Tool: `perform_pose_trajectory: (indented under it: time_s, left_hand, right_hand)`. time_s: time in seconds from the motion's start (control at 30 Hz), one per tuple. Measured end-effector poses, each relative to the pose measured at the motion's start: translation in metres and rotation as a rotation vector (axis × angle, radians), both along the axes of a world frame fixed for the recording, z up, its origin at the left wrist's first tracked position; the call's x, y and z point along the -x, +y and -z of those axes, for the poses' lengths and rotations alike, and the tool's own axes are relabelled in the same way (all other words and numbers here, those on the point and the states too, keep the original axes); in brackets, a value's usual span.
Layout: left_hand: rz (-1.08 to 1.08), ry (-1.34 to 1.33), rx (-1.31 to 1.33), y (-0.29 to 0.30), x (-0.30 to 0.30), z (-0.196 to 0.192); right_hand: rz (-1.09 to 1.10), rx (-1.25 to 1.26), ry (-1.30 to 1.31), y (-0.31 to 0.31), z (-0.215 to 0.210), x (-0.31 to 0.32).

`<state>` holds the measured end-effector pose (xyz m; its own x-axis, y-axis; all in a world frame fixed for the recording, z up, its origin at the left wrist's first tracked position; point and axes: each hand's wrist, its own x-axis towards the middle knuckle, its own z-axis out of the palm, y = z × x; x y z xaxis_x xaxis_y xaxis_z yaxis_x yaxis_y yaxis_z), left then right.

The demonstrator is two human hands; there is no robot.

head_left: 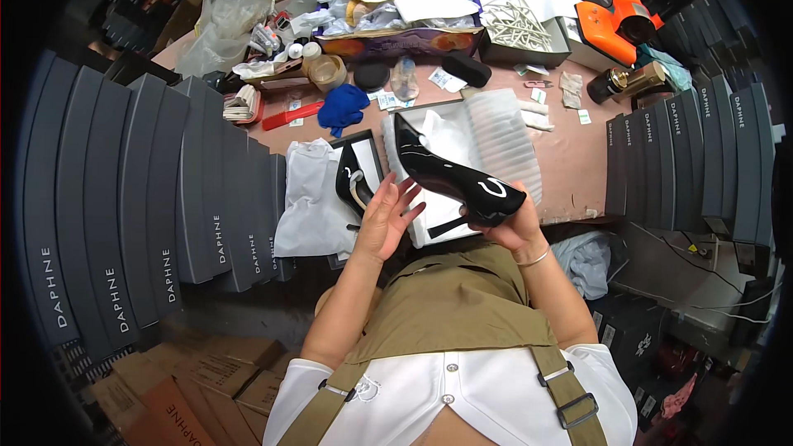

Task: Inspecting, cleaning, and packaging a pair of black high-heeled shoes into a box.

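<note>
Black and glossy, a high-heeled shoe is held up over the tabletop, its pointed toe aimed away from the person and its heel end gripped in the right hand. The left hand is spread wide with nothing in it, fingers close beside the side of the shoe; contact cannot be made out. Below the shoe, an open shoebox lined with white wrapping paper is seen. Just to its left, a second black shoe lies in a dark box lid, next to a white cloth bag. Stacks of dark grey boxes are lined up on both sides, and the far tabletop is crowded with a blue cloth, a red tool and an orange appliance. Judging by this, one shoe is out and being inspected; neither shoe is yet wrapped or placed in the lined box.
</note>
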<state>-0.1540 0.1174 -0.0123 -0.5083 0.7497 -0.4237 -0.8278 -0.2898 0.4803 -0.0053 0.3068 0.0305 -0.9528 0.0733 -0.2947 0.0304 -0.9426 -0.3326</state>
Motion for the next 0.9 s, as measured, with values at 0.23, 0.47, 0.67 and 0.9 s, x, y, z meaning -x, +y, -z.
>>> perform_pose_trajectory:
  time_s: [0.23, 0.47, 0.67, 0.9]
  left_hand:
    - [-0.064, 0.041, 0.083, -0.006, -0.008, -0.017]
    - [-0.073, 0.144, 0.141, -0.012, -0.008, -0.022]
    - [-0.042, 0.3, 0.159, -0.013, -0.005, -0.036]
    - [-0.205, 0.605, 0.37, -0.037, 0.001, 0.001]
  right_hand:
    - [0.013, 0.224, -0.05, -0.024, 0.025, 0.003]
    - [0.02, 0.302, -0.024, -0.029, 0.03, 0.005]
    - [-0.008, 0.377, 0.067, -0.029, 0.035, 0.004]
    - [0.014, 0.345, 0.077, -0.03, 0.037, 0.005]
